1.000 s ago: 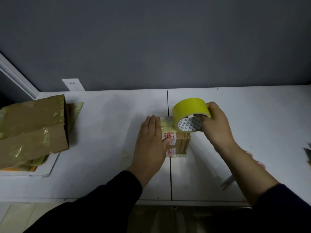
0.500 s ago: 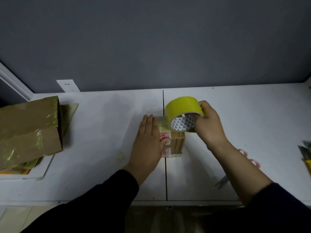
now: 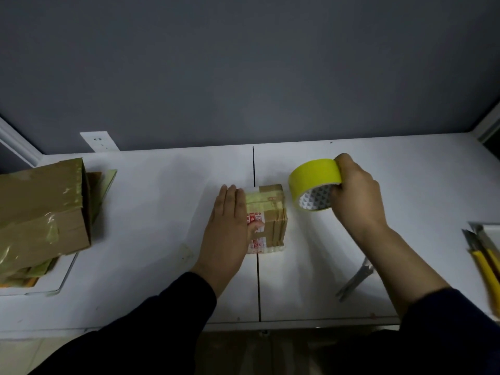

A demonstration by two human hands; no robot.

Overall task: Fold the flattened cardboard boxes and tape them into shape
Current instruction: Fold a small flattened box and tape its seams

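Now left hand [image 3: 230, 226] flat against box [image 3: 269, 215], right hand [image 3: 355, 196] gripping tape roll [image 3: 313, 182] beside it

A white table [image 3: 151, 190] split by a dark seam meets a grey-blue wall [image 3: 243, 66] bearing a white socket [image 3: 99, 141], dimly lit.

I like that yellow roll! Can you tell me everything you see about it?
The yellow tape roll is a wide, glossy ring; inside, its core looks white with dark triangles. It is tilted, its opening facing the camera, just right of the small cardboard box. The right hand grips it, fingers curled round its right side.
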